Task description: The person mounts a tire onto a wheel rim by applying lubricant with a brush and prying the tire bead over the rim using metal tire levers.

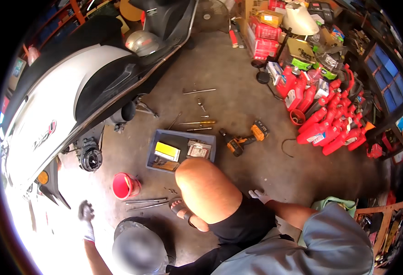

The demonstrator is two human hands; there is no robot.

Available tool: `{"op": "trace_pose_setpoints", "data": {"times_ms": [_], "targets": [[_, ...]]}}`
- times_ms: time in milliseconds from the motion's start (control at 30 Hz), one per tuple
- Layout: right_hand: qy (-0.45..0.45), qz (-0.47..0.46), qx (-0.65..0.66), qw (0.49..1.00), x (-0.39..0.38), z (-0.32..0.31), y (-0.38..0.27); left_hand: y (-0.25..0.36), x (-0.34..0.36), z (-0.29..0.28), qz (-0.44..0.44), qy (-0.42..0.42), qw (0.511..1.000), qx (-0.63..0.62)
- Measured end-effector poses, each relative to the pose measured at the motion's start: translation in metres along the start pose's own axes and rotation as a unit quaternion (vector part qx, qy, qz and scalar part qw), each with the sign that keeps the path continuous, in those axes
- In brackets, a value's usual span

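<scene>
My left hand point(86, 212), in a white glove with dark grey fingers, hangs over the bright floor at the lower left. Its fingers are loosely bent and apart, with nothing seen in them. Nearest to it are a red bucket point(132, 187) and a round grey-topped stool point(139, 251). My right hand point(259, 196), in a pale glove, is beside my bent knee; its fingers stretch out and part of it is hidden behind my leg. A blue-grey bin point(151, 153) in front of my knee holds a yellow-and-white box point(166, 151) and other packets.
A white-and-black scooter point(68, 82) fills the left side, with a round dark part point(90, 155) beneath it. An orange-and-black cordless impact wrench point(243, 139), a yellow-handled screwdriver point(197, 122) and metal rods point(146, 201) lie on the floor. Red bottles point(332, 133) crowd the right.
</scene>
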State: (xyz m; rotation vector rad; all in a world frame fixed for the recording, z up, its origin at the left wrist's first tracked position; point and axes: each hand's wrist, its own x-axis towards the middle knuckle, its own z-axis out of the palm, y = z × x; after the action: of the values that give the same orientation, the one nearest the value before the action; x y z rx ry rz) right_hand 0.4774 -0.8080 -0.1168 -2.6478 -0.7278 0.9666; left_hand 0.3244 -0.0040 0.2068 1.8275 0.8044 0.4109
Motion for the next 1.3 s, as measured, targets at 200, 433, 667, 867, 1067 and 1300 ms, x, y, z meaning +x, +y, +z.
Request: {"op": "trace_pose_setpoints", "data": {"times_ms": [200, 433, 667, 867, 1067, 1300], "targets": [[-0.055, -0.012, 0.062, 0.996, 0.035, -0.018, -0.041, 0.152, 0.047, 0.007, 0.094, -0.020, 0.957, -0.273], [0.075, 0.092, 0.272, 0.955, -0.011, -0.138, -0.103, 0.194, 0.155, -0.023, 0.000, 0.097, 0.927, -0.363], [0.333, 0.163, 0.199, 0.907, -0.136, -0.197, -0.021, 0.167, 0.170, 0.119, -0.024, 0.126, 0.932, -0.339], [0.689, 0.268, 0.076, 0.670, -0.301, -0.225, 0.097, 0.080, 0.076, 0.229, -0.119, 0.035, 0.949, -0.289], [0.671, 0.564, 0.026, 0.481, -0.482, -0.132, 0.200, 0.049, -0.014, 0.301, -0.183, -0.030, 0.945, -0.270], [0.361, 0.844, 0.204, 0.340, -0.627, -0.054, 0.272, 0.098, -0.029, 0.294, -0.154, -0.013, 0.956, -0.248]]}}
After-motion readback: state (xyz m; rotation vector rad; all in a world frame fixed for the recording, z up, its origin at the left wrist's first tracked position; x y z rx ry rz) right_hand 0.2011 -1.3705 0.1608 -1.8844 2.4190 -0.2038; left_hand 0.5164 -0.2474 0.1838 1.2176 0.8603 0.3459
